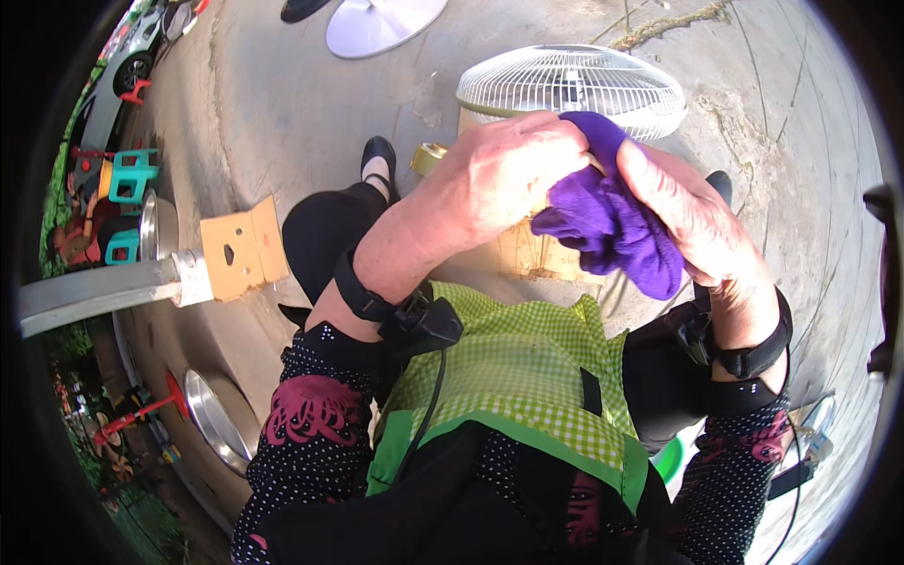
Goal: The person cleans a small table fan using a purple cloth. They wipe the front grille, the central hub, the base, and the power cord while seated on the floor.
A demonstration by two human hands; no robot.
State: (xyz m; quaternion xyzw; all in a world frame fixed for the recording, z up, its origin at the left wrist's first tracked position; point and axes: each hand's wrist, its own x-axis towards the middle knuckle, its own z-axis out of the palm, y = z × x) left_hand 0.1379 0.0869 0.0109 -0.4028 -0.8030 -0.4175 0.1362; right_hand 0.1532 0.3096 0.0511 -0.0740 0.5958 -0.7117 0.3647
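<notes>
Both my hands grip a bunched purple cloth (614,212) above a cardboard box (519,251). My left hand (519,169) closes its fingers on the cloth's left upper edge, near a small pale piece that I cannot make out. My right hand (681,205) lies along the cloth's right side, its thumb pointing up and the other fingers mostly hidden behind. Just beyond the hands stands a white wire fan guard (572,81), its lower edge partly covered by them. A roll of yellowish tape (428,158) shows at the left, behind my left wrist.
At the left, a metal post (99,289) ends near a piece of folded cardboard (244,247). Metal basins (219,420), green stools (134,176) and a seated person are farther left. A round white base (385,28) stands on the concrete ground at the top.
</notes>
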